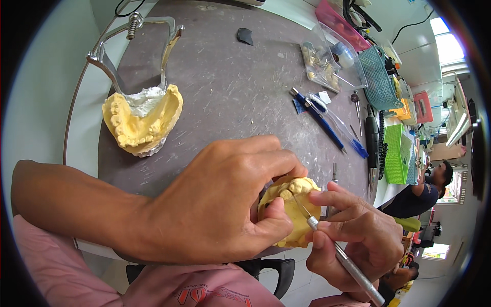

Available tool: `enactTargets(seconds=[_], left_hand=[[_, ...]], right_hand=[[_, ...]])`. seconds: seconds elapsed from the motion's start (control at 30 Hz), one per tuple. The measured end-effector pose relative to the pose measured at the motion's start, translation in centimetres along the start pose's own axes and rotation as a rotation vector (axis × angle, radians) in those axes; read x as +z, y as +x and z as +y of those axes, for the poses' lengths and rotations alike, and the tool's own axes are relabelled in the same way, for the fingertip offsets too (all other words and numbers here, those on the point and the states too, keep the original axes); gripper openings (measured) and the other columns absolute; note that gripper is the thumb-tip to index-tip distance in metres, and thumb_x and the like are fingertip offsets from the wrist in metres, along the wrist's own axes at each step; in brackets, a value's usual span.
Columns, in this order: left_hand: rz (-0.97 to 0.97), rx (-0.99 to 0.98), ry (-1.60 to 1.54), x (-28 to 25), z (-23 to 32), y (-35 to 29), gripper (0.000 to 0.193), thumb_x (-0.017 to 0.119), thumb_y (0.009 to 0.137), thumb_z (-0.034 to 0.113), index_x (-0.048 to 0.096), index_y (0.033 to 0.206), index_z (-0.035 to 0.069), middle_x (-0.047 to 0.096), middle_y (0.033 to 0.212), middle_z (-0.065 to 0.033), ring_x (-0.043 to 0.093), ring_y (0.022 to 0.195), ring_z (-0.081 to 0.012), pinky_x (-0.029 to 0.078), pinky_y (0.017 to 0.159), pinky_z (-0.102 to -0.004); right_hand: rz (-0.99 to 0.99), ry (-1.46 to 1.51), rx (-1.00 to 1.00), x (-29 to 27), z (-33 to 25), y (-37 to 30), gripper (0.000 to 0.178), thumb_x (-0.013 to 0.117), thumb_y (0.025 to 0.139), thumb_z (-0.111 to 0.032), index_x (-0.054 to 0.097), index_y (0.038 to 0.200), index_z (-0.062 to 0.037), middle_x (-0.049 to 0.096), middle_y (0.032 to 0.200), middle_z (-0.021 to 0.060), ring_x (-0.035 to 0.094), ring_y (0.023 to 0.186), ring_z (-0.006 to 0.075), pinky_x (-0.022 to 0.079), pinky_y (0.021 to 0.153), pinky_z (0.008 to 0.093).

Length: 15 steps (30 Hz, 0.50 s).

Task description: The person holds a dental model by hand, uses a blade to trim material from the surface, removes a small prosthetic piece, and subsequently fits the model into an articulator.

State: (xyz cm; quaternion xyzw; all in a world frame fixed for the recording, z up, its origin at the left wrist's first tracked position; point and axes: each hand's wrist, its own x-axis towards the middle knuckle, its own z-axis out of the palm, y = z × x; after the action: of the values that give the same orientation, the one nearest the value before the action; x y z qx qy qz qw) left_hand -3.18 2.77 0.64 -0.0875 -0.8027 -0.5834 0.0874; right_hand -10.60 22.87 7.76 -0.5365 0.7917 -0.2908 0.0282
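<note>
- Head view: your left hand (220,202) grips the yellow tooth cast (299,227) at its left side, fingers over the far edge and thumb pressed on the inner face.
- Your right hand (360,238) pinches the silver hand tool (354,269) near its collar, thumb against fingers.
- The cast lies to the left of your right hand, between both hands, near the front edge of the table (215,84); your left hand is the nearer, being on it.
- The tool's long axis slants from lower right to upper left, its thin tip pointing at the inner side of the teeth (303,185); whether it touches, you cannot tell from here.
- A second cast (134,128) sits well apart, beyond your left forearm, joined to a metal frame (106,71).
</note>
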Motion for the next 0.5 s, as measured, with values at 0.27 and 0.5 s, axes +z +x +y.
enactTargets(seconds=[0.27, 0.5], left_hand=[[0.031, 0.012, -0.028, 0.0, 0.5, 0.4, 0.036, 0.065, 0.080, 0.001, 0.069, 0.116, 0.001, 0.061, 0.086, -0.0041, 0.052, 0.057, -0.0025, 0.046, 0.051, -0.0184], [-0.051, -0.123, -0.183, 0.1, 0.9, 0.3, 0.032, 0.067, 0.084, 0.001, 0.071, 0.116, 0.003, 0.065, 0.088, -0.0035, 0.049, 0.054, -0.0012, 0.042, 0.050, -0.0180]], right_hand=[[0.281, 0.236, 0.229, -0.4, -1.7, -1.5, 0.026, 0.075, 0.089, -0.021, 0.057, 0.095, -0.0033, 0.068, 0.079, 0.0135, 0.072, 0.095, 0.0336, 0.051, 0.100, 0.0528], [0.017, 0.040, -0.030, -1.6, 0.7, -1.2, 0.020, 0.074, 0.082, -0.006, 0.061, 0.096, -0.0022, 0.066, 0.080, 0.0114, 0.072, 0.089, 0.0318, 0.054, 0.094, 0.0526]])
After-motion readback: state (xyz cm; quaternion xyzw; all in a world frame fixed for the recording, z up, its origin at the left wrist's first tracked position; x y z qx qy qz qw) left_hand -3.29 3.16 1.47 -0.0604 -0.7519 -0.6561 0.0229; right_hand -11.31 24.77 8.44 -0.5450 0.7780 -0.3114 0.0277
